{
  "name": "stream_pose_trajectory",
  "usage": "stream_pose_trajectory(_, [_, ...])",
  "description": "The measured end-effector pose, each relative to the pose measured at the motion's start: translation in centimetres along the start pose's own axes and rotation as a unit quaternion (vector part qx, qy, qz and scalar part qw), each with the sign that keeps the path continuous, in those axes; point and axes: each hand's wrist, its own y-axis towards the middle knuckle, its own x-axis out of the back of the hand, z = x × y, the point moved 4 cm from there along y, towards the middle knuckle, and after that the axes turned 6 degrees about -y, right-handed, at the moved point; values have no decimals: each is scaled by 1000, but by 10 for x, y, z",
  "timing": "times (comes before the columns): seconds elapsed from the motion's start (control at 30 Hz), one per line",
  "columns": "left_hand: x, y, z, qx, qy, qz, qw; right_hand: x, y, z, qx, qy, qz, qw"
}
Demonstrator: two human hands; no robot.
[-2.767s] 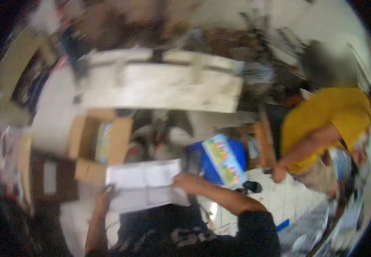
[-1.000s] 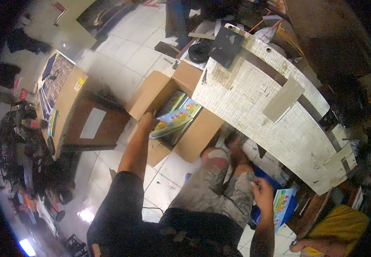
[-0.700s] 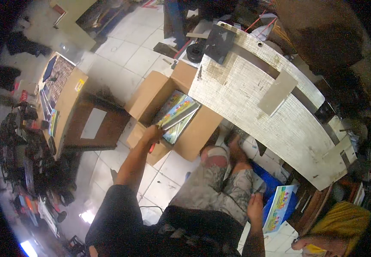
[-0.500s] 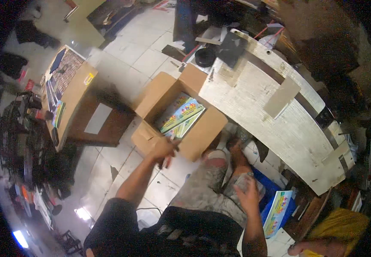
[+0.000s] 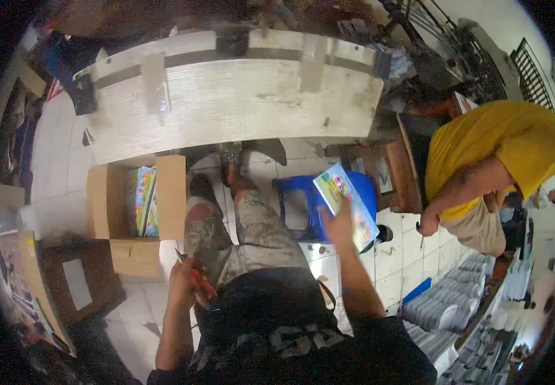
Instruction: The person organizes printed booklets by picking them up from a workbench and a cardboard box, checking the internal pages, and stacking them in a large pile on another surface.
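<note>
My left hand (image 5: 186, 282) is closed around a red-handled tool (image 5: 203, 283) with a metal tip, held beside my left thigh; its exact kind is unclear. My right hand (image 5: 338, 228) reaches over a colourful printed booklet (image 5: 362, 224) that lies across a blue plastic stool (image 5: 296, 192) to the right of my legs. Its fingers stretch over the booklet's left side, thumb apart. Whether other booklets lie beneath is hidden. At my left foot stands an open cardboard box (image 5: 173, 192) with its flaps spread, holding several similar booklets (image 5: 144, 202).
A long whitish board table (image 5: 226, 102) spans the space ahead. A brown cabinet (image 5: 75, 282) stands at the left. On the right a person in a yellow shirt (image 5: 495, 147) bends near a wooden bench (image 5: 405, 173). Stacks of paper (image 5: 450, 295) fill the lower right.
The view has turned to the right. My left hand has drawn back from the box with the red-handled tool, while my right hand has come onto the booklet at the stool.
</note>
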Motion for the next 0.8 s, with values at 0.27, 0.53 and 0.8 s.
stream_pose_trajectory(0.27, [-12,-32,20,-24,1,71,997,-47,-61,-46,26,-139,95,985])
stream_pose_trajectory(0.53, [-24,-45,39,-54,36,58,996,-37,-53,-46,33,-137,46,989])
stream_pose_trajectory(0.8, [-44,-45,32,-18,199,79,977,9,-71,89,103,210,208,950])
